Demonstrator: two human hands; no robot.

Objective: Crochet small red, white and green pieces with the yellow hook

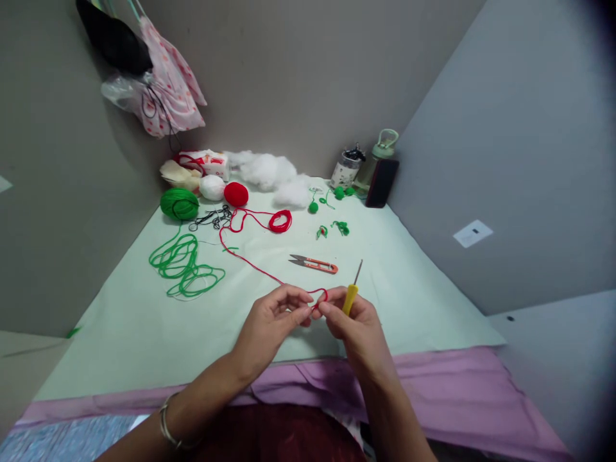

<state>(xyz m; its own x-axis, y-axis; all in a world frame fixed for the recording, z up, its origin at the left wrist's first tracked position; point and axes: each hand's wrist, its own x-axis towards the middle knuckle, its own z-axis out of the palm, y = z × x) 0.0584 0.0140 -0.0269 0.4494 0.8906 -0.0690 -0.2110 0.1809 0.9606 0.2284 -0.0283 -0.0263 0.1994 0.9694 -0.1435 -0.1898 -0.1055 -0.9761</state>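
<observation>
Red yarn (pixel 256 267) runs from a red ball (pixel 235 194) across the table to my two hands, where it forms a small loop between the fingertips. My left hand (pixel 276 321) pinches the yarn between thumb and forefinger. Close beside it, my right hand (pixel 353 321) pinches the other side of the loop. A crochet hook (pixel 351 296) with a yellow handle is also held in my right hand, its metal tip pointing up and away. Just beyond the hands lie orange-handled thread snips (pixel 315 264).
Green yarn (pixel 185 266) lies loosely coiled at the left by its ball (pixel 179 203). White stuffing (pixel 267 172) is heaped at the back. Small green crocheted pieces (pixel 341 228) lie right of centre. A bottle (pixel 380 160) and phone (pixel 383 183) stand at back right, near the wall.
</observation>
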